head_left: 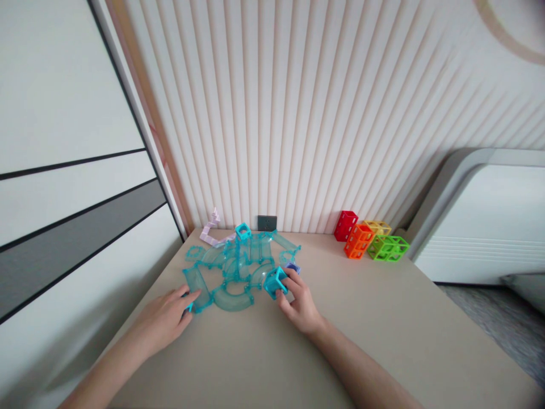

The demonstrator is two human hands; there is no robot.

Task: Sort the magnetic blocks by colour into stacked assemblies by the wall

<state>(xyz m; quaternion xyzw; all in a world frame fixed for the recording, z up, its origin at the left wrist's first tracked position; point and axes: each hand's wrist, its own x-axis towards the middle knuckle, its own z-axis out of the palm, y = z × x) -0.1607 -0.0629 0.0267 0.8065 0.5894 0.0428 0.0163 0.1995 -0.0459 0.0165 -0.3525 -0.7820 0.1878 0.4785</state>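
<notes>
My right hand [300, 301] grips a cyan open-frame cube block [276, 282] between thumb and fingers, at the right edge of the track pieces. A purple block [293, 267] shows just behind its fingers. My left hand [168, 315] is closed round a cyan block [188, 307], mostly hidden by the fingers, with the index finger reaching over a straight see-through teal track piece [198, 287]. Between the hands lies a curved teal track piece [233, 298]. More teal track pieces [259, 247] lie in a cluster behind it.
Another cyan cube [243, 232] sits at the back of the cluster, near a pale lilac zigzag chain [210, 236]. Red [346, 226], orange [359, 242], yellow [378, 227] and green frame blocks [388, 249] stand at the back right. A ribbed wall with a dark socket [267, 223] borders the table [340, 318].
</notes>
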